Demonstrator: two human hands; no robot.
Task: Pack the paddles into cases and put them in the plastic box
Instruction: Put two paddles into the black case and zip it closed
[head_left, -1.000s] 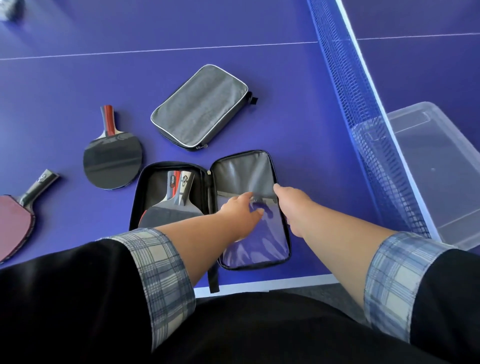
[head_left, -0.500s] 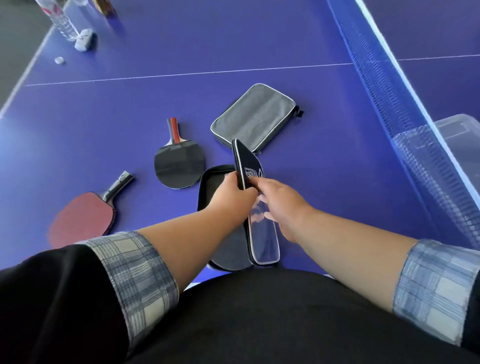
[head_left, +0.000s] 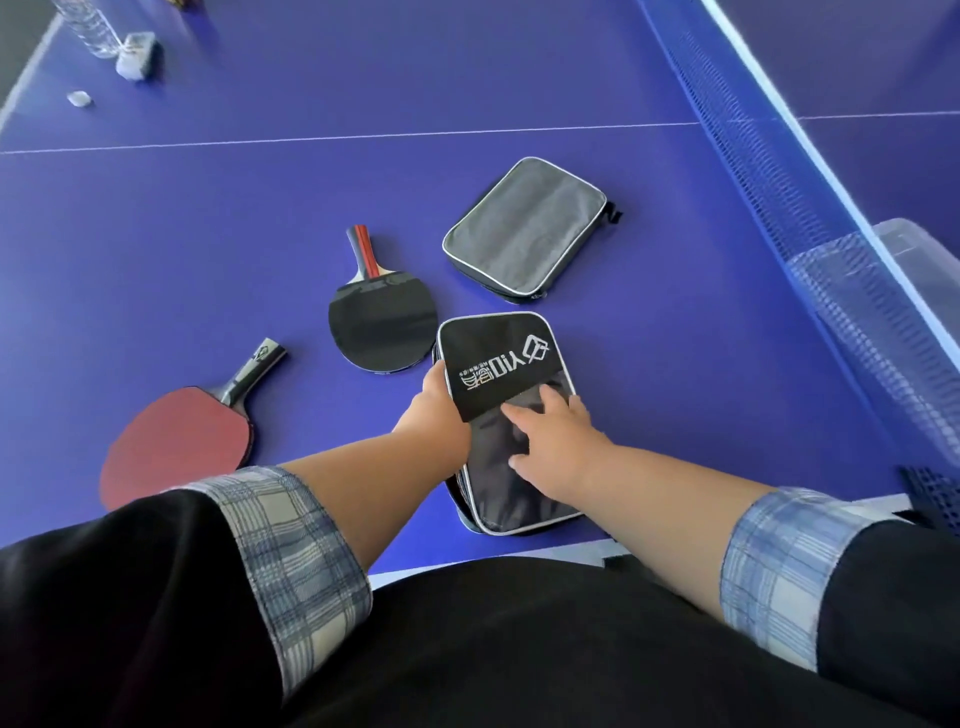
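The net (head_left: 763, 171) stands between the black case (head_left: 498, 353) and the plastic box (head_left: 919, 244); a black paddle (head_left: 382, 327) lies just left; open tabletop (head_left: 311, 78) beyond.

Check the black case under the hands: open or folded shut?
Folded shut: the black case lies flat, logo side up, right hand on top. Zipped or not: cannot tell.

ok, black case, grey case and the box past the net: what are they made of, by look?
Black case: woven synthetic fabric, likely nylon; slight sheen, creases, pale piping, printed logo.
Grey case: matte heathered cloth, same piping.
Plastic box: translucent, probably rigid moulded plastic; blue shows through.
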